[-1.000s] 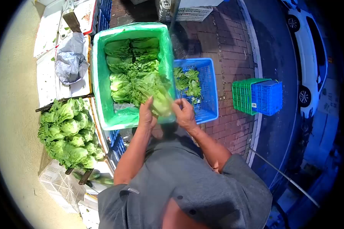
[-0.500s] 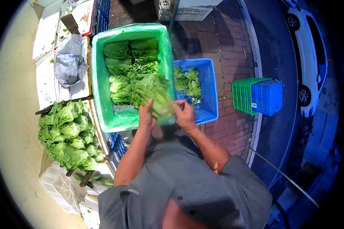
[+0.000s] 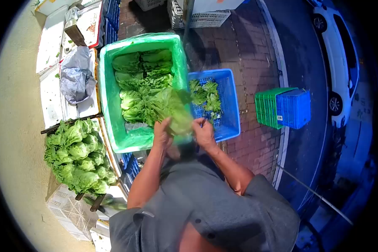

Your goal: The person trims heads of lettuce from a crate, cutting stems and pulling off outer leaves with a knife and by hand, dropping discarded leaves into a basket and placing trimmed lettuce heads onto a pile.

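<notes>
My left hand [image 3: 163, 133] is closed on the base of a lettuce head [image 3: 174, 110], which is blurred and lies over the near right side of a green-lined box [image 3: 107, 122]. More lettuce [image 3: 132, 101] sits inside that box in rows. My right hand [image 3: 203, 132] is at the right edge of the held lettuce, thumb and fingers pinched together; what is between them is too small to make out. Just beyond my right hand, a blue basket [image 3: 229, 113] holds loose green leaves [image 3: 212, 98].
Lettuce heads [image 3: 82, 157] are piled on the stand at left, near a crumpled grey bag [image 3: 77, 77] on white trays [image 3: 50, 98]. Green [image 3: 264, 109] and blue crates [image 3: 296, 109] stand right on the paving. A white crate [image 3: 208, 19] is at the top, a white car [image 3: 340, 63] far right.
The boxes and the lettuce pile appear slightly lower in the view. Both hands also sit a little lower, still at the same lettuce head.
</notes>
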`<action>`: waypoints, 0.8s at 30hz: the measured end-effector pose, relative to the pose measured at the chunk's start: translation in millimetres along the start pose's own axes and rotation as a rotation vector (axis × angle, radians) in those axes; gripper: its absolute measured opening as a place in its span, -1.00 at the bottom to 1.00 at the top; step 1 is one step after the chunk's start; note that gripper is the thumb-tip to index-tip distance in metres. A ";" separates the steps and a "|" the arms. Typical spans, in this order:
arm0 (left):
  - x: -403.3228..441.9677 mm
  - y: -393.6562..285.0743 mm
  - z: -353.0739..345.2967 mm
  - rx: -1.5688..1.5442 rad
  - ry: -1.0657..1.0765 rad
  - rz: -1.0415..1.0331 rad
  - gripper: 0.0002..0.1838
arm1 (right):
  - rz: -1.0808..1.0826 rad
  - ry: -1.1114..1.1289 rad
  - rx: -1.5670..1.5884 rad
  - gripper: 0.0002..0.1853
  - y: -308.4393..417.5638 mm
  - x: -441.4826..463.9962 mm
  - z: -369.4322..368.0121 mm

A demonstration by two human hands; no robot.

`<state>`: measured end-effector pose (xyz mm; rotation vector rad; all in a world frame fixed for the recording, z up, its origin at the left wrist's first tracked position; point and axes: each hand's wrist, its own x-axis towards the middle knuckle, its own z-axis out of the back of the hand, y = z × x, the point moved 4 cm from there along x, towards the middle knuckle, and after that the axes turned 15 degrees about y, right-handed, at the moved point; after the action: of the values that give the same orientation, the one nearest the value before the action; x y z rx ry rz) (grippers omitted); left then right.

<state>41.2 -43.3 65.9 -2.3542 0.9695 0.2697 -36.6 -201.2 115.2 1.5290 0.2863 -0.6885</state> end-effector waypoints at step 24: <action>18.7 42.3 10.4 -0.293 -0.208 0.027 -0.41 | 0.051 -0.343 0.432 -0.78 -65.0 4.4 79.1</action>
<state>25.5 -72.4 31.9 -2.5108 0.9112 0.6952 -89.6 -272.3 64.2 1.7800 -0.1730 -1.0007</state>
